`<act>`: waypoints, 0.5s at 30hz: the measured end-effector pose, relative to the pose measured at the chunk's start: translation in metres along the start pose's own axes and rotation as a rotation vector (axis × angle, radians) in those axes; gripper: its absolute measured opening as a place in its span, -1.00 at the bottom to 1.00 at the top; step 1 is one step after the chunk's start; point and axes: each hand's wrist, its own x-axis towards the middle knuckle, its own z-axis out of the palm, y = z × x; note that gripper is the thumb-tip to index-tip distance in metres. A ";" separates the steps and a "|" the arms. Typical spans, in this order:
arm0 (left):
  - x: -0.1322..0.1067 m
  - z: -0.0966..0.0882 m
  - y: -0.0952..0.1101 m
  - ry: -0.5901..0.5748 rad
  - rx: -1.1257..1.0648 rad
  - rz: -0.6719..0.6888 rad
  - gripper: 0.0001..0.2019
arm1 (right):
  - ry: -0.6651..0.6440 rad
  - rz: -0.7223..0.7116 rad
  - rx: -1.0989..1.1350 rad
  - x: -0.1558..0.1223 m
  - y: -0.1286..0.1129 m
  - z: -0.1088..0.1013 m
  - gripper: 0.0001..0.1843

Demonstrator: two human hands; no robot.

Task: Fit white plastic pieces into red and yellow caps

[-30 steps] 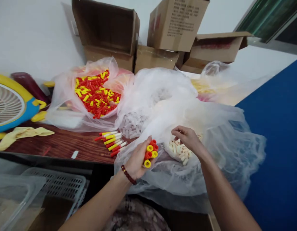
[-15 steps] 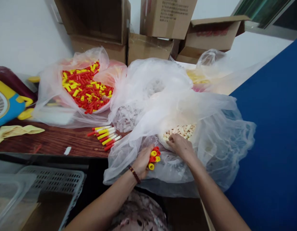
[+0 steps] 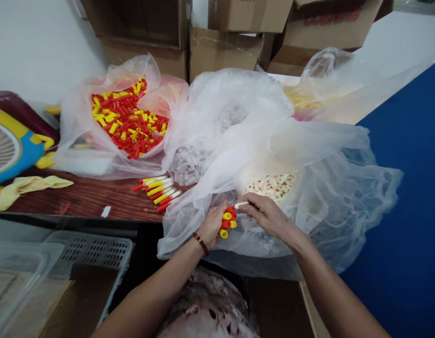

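Observation:
My left hand is closed around a bundle of red and yellow plastic tubes, their open ends facing right. Between the thumb and fingers of my right hand is a small white stick, its tip at the upper tubes of the bundle; whether it has entered one I cannot tell. Just beyond that hand, a clear plastic bag holds many pale cream sticks. On the table to the left lie several red and yellow tubes with white ends, side by side.
A bag of loose red and yellow tubes stands at the back left, beside clear plastic caps. Cardboard boxes line the back. A yellow cloth and a blue-yellow fan are at left; a blue panel borders the right.
My right hand has come out of the pale sticks with one white stick and moved left to the bundle. My left hand still grips the tubes. The camera view has tilted down slightly.

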 end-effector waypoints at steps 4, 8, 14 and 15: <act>0.000 0.000 -0.002 0.008 0.138 0.092 -0.58 | -0.035 -0.025 -0.085 -0.001 -0.002 0.004 -0.76; 0.005 0.000 -0.006 0.028 0.191 0.137 -0.56 | -0.020 -0.075 -0.102 -0.001 -0.001 0.009 -0.77; 0.020 -0.005 -0.019 0.111 0.304 0.216 -0.58 | 0.015 -0.101 -0.133 -0.005 0.003 0.019 -0.75; 0.022 -0.006 -0.021 0.120 0.309 0.230 -0.58 | 0.027 -0.101 -0.151 -0.006 0.004 0.021 -0.75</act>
